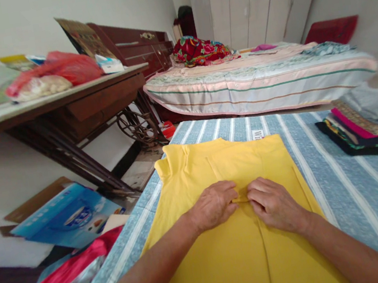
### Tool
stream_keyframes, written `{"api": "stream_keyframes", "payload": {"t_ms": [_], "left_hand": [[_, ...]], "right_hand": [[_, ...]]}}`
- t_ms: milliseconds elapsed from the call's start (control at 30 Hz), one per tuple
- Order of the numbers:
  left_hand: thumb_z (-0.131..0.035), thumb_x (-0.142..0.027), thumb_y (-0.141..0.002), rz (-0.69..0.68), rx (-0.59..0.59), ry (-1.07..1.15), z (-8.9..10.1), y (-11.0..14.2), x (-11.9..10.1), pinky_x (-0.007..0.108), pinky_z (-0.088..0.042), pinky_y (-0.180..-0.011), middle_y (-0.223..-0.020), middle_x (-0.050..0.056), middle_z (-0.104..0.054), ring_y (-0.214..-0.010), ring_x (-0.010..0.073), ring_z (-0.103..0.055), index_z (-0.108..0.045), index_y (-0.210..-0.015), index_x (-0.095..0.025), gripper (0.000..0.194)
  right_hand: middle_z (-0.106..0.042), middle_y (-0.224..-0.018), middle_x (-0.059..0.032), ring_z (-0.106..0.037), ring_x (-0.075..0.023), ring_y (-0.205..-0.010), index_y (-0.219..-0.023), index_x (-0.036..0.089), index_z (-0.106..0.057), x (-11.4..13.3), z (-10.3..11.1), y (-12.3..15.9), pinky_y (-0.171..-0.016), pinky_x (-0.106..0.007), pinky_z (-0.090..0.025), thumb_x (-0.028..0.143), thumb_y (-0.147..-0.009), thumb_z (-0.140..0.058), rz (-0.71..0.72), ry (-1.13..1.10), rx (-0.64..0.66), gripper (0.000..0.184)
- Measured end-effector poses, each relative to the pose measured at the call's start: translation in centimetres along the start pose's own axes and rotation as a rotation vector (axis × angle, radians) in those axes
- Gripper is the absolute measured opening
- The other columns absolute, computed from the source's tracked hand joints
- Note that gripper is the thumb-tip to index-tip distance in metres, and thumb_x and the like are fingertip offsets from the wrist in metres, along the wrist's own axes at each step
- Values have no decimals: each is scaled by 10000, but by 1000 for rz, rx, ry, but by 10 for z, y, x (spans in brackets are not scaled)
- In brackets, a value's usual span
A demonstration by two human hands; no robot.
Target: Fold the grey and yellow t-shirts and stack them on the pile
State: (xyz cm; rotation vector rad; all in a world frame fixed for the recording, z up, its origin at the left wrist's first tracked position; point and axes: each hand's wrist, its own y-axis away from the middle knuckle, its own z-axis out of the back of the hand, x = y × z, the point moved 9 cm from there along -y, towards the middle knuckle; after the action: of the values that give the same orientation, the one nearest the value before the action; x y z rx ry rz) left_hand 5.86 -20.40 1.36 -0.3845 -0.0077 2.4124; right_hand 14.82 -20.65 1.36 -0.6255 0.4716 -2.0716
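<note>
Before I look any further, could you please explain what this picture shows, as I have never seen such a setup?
Of course. There is no machine here: you are seeing a person's own bare left hand and right hand. The single picture comes from a camera worn on that person's head, looking forward and down, so the forearms reach in from the bottom edge. A yellow garment lies spread on a blue-and-white striped cloth. Both hands appear to pinch its fabric, with a small gap between them. To the right, on the same cloth, sits a stack of folded clothes. Farther back is a bed, and a table stands on the left.
</note>
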Motion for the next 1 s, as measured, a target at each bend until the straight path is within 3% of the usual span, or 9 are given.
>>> {"api": "stream_keyframes", "payload": {"t_ms": [200, 433, 600, 833, 1000], "left_hand": [[-474, -190, -860, -30, -19, -85, -2, 2, -5, 319, -441, -963, -1113, 71, -603, -1066, 180, -571, -568, -824, -181, 101], [-406, -169, -898, -105, -128, -256, -1, 5, -15, 364, -453, -940, -1071, 85, -594, -1083, 201, -530, -570, -813, -170, 185], [-426, -147, -890, -137, -86, -368, -4, 8, -26, 347, -472, -800, -886, 65, -562, -881, 192, -523, -543, -777, -158, 164], [-413, -138, -890, -83, -104, -362, -11, 11, -25, 322, -451, -700, -811, 57, -528, -786, 182, -482, -533, -750, -160, 186], [-418, -130, -879, -12, -144, -285, -10, 15, -20, 321, -462, -736, -825, 49, -547, -798, 174, -502, -545, -773, -161, 169]], "right_hand": [[-526, -721, -38, -461, -164, -713, -661, 184, -502, 0, 0, 0, -658, -293, -363, 31, -760, -440, 3, -8, -4, 192], [-523, -723, -41, -462, -168, -720, -666, 186, -505, 1, -1, -1, -665, -292, -371, 32, -756, -435, 22, 9, 6, 192], [-499, -704, -39, -435, -176, -709, -661, 186, -513, 2, -3, 1, -651, -304, -355, 43, -766, -441, 25, 64, 31, 192], [-512, -754, -66, -430, -199, -750, -649, 182, -532, 17, 5, -5, -687, -345, -343, 56, -785, -440, 55, 138, 11, 207], [-502, -723, -44, -431, -188, -724, -731, 174, -556, 26, -6, -4, -661, -336, -336, 71, -811, -453, 68, 136, 67, 167]]}}
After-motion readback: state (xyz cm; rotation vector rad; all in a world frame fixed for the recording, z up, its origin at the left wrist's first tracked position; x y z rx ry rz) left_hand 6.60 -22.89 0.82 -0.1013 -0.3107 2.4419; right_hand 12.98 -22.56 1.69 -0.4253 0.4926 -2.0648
